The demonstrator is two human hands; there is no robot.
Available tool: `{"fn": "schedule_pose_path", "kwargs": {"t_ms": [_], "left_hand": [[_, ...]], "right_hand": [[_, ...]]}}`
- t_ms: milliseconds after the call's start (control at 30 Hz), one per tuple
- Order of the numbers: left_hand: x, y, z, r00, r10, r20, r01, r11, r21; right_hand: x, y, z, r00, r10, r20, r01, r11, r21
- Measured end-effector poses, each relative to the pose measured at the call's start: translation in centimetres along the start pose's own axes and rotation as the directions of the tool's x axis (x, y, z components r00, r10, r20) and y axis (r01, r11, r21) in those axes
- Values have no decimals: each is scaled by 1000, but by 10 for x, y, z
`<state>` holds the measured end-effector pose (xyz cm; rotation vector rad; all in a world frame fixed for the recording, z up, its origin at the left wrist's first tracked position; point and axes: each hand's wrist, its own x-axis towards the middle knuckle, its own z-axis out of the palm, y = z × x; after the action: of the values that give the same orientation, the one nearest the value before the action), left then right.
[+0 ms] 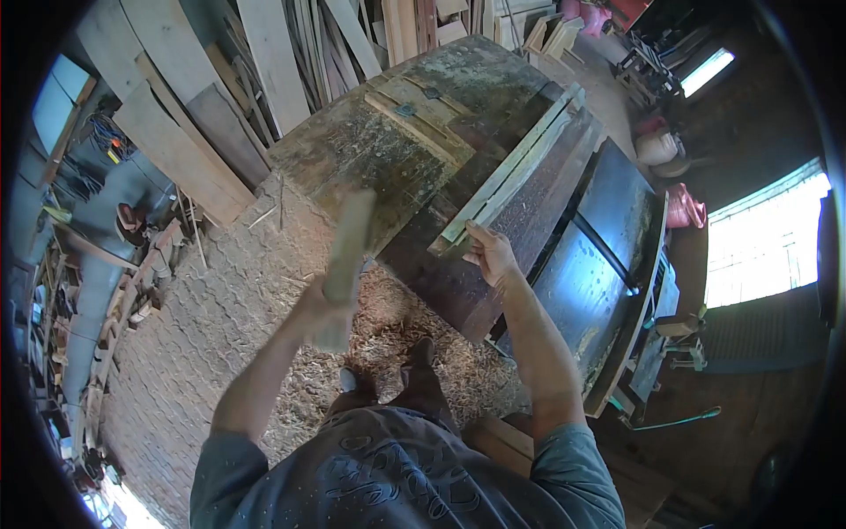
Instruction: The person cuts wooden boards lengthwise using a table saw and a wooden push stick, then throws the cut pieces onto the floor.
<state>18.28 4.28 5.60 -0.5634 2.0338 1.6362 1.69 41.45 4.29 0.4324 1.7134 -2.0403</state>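
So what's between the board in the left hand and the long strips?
Between the board and the long strips, the head view shows shavings-covered floor, then dark tabletop.

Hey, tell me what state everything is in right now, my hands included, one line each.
Left hand: closed around the wooden piece
Wooden piece: held up off the bench, blurred
Right hand: at the strips' near end, grip unclear
Wooden strips: lying lengthwise on the bench
Bench: stained
Planks: leaning upright
Shavings: scattered underfoot
Window: bright
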Motion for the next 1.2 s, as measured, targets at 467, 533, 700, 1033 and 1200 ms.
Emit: {"fn": "schedule_pose_path", "kwargs": {"t_ms": [467, 533, 700, 1033, 1200], "left_hand": [[-64, -34, 93, 910, 112, 399, -79, 992, -100], [-50, -32, 101, 929, 154, 336, -154, 988, -29], [-24, -73, 131, 948, 123, 294, -97, 990, -103], [-28, -19, 168, 966, 105, 235, -49, 972, -232], [-20, 0, 187, 968, 137, 212, -70, 953, -296]], "right_hand": [[-3, -8, 6, 1000, -15, -12, 15, 999, 32], [-5, -11, 7, 999, -25, -26, 26, 999, 43], [6, -13, -1, 999, -25, -29, 26, 999, 27], [29, -43, -29, 999, 33, -15, -35, 978, -204], [39, -51, -42, 1000, 1, -18, -6, 960, -280]]}}
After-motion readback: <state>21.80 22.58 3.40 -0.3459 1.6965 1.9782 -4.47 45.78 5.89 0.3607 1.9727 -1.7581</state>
